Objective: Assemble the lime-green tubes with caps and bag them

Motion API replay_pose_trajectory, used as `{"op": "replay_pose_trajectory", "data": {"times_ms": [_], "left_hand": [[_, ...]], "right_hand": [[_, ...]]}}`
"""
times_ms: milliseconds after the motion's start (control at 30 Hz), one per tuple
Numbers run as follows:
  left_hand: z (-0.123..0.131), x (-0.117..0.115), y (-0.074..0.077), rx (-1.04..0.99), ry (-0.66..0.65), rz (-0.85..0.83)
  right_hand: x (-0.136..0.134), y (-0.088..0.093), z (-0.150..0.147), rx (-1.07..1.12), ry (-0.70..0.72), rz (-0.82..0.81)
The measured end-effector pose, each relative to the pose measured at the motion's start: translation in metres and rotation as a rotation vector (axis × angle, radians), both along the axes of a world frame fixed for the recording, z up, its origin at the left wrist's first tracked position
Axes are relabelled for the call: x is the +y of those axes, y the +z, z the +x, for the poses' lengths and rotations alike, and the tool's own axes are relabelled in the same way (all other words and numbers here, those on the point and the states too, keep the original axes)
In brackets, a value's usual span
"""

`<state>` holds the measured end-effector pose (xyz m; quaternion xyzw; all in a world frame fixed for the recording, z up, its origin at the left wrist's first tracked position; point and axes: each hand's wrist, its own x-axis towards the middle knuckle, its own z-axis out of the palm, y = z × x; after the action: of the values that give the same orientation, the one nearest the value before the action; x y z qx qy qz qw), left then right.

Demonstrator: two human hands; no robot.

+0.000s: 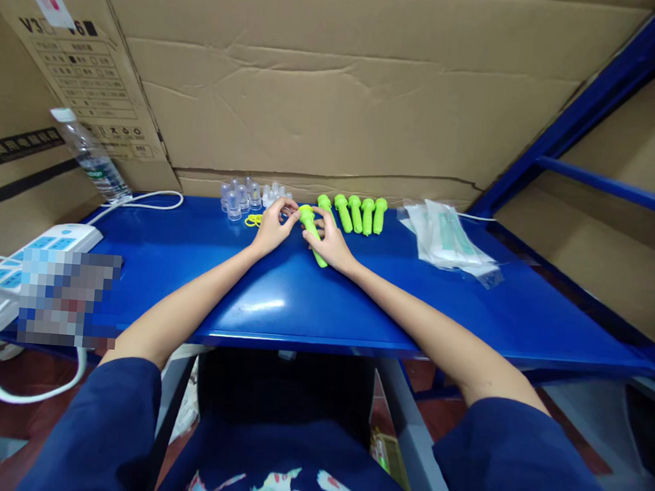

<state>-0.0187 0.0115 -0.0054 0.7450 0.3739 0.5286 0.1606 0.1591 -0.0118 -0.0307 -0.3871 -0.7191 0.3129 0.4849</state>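
My right hand [331, 242] grips a lime-green plastic handle piece [311, 233], holding it tilted just above the blue shelf [301, 296]. My left hand [275, 226] pinches at the top end of that same green piece, its fingers closed on something small that I cannot make out. Behind my hands lies a row of several more green pieces [357, 213]. A cluster of small clear plastic caps [246, 196] stands at the back left, with a few yellow rings [253, 220] in front of them.
Clear plastic bags [446, 243] lie to the right on the shelf. A plastic water bottle [93, 157] leans at the left, near a white power strip [37, 249] with its cable. A cardboard wall closes the back; blue frame bars run along the right.
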Motion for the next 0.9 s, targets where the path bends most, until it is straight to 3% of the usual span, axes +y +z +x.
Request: {"op": "replay_pose_trajectory", "data": {"times_ms": [300, 567, 900], "left_hand": [[-0.001, -0.001, 0.002, 0.022, 0.02, 0.005], [-0.012, 0.001, 0.009, 0.099, -0.038, -0.008], [-0.014, 0.008, 0.005, 0.118, -0.06, -0.014]], "right_hand": [[-0.006, 0.007, 0.002, -0.153, -0.111, 0.135], [-0.014, 0.01, 0.001, -0.165, -0.075, 0.152], [-0.011, 0.006, 0.002, -0.162, -0.087, 0.124]]}}
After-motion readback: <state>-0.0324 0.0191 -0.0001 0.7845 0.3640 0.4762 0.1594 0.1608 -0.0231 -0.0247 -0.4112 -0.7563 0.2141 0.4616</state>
